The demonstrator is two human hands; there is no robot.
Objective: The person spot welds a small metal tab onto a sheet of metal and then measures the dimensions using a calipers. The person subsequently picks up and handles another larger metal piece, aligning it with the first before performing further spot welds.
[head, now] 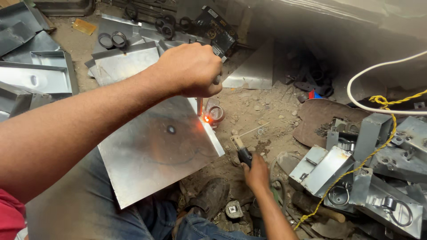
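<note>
My left hand [191,69] is closed around a welding holder, its thin rod [199,106] pointing down. The rod's tip glows orange [206,118] at the right edge of a flat steel sheet [151,151], right beside a small metal ring [217,114]. The sheet rests across my lap and the dirt floor. My right hand [257,172] is lower, gripping a black-handled tool [243,154] whose metal tip lies on the ground near the sheet's corner.
Folded metal trays [40,75] are stacked at the left, with dark rings [112,40] on the sheets behind. Grey metal boxes with ring handles [356,173] are piled at the right, under a yellow rope [356,171] and a white cable [378,66]. A black shoe [212,195] is beside my knee.
</note>
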